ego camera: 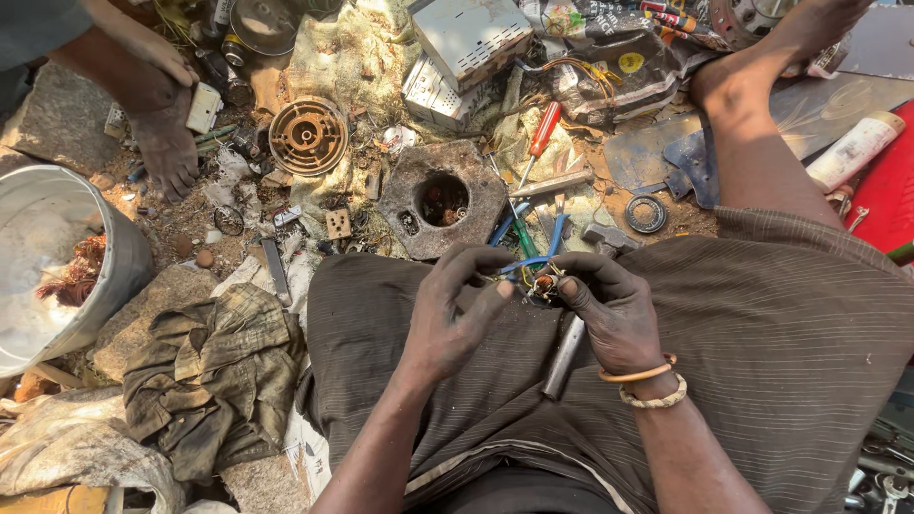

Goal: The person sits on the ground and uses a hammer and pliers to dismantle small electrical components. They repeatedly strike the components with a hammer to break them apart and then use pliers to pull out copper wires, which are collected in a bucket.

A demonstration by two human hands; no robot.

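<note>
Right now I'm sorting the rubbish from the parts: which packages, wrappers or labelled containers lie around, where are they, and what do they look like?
Printed plastic wrapper: top centre-right, crumpled, dark with red, yellow and white patches.
Labelled tube: right edge, beside a red sheet, cylindrical, cream-white with an orange end.
Small can: top left, round, dark with a yellowish band; too small to tell more.
No signs or screens show.

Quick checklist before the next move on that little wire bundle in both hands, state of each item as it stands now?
1. Left hand pinching the wire bundle: ok.
2. Right hand gripping the bundle's other side: ok.
3. Blue wire free of the fingers: cannot tell.
4. Metal rod resting steady on the lap: ok.
5. Red-handled screwdriver on the ground ahead: ok.
6. Bundle's inner contacts visible: not ok, too small and hidden by fingers.
</note>
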